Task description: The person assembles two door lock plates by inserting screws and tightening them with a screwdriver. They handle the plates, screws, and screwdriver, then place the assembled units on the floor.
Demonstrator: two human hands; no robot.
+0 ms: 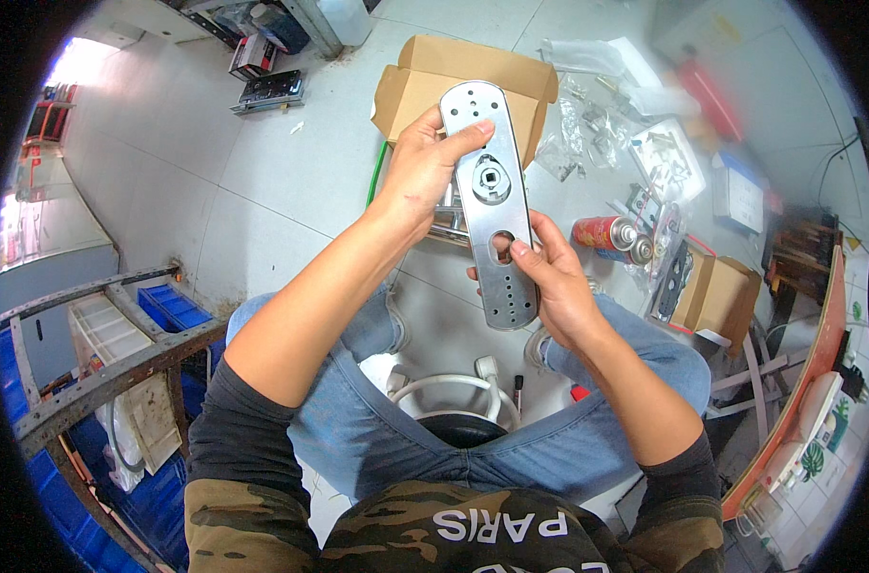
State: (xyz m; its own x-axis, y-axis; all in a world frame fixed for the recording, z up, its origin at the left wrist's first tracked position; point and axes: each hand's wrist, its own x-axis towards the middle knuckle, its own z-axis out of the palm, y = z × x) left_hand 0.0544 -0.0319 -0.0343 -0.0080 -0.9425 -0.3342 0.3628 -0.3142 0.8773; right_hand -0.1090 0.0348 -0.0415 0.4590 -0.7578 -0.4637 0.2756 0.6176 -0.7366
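A long silver door lock plate point(503, 205) with rounded ends is raised in front of me over my knees, tilted slightly. It has a round hub with a square hole, a keyhole-shaped cutout below that, and several small holes. My left hand point(423, 172) grips its upper left edge, thumb lying across the face. Lower down, my right hand point(561, 282) holds the right edge, its thumb beside the cutout and fingers behind. Under and beyond the plate stands an open cardboard box point(434, 72), with metal parts partly showing near its close side.
At right lie spray cans point(602, 232), clear plastic bags point(587, 124), a white tray of small parts point(666, 162) and another open box point(716, 296). A metal rack point(100, 382) with blue bins stands at left. A lock body point(267, 93) rests on the floor far left.
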